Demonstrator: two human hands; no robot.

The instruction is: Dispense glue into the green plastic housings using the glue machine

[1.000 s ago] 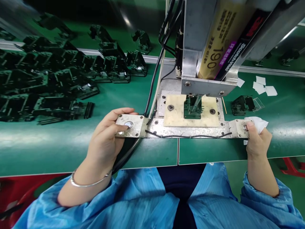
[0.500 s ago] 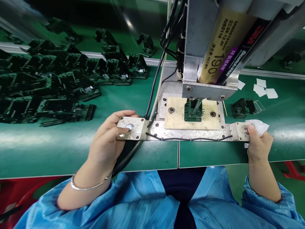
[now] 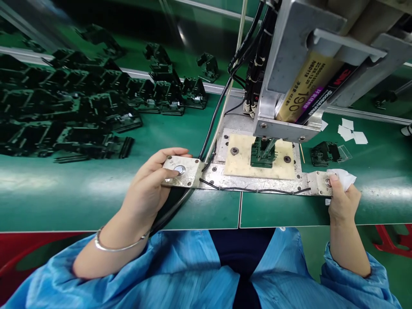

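The left hand (image 3: 146,189) lies loosely open on the left button plate (image 3: 182,171) at the near edge of the green worktop (image 3: 64,193), thumb tip touching the round button (image 3: 179,170). The right hand (image 3: 341,199) is clenched around a white cloth (image 3: 346,178), thumb on the right button (image 3: 328,182). Between them, on the cream fixture block (image 3: 244,159), sits a dark green part (image 3: 263,153) under the press head (image 3: 283,128).

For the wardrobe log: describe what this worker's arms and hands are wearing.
Both arms wear shiny light-blue smock sleeves, pushed up to bare the forearms. A thin silver bangle circles the left wrist. The left hand and right hand are bare, without gloves.
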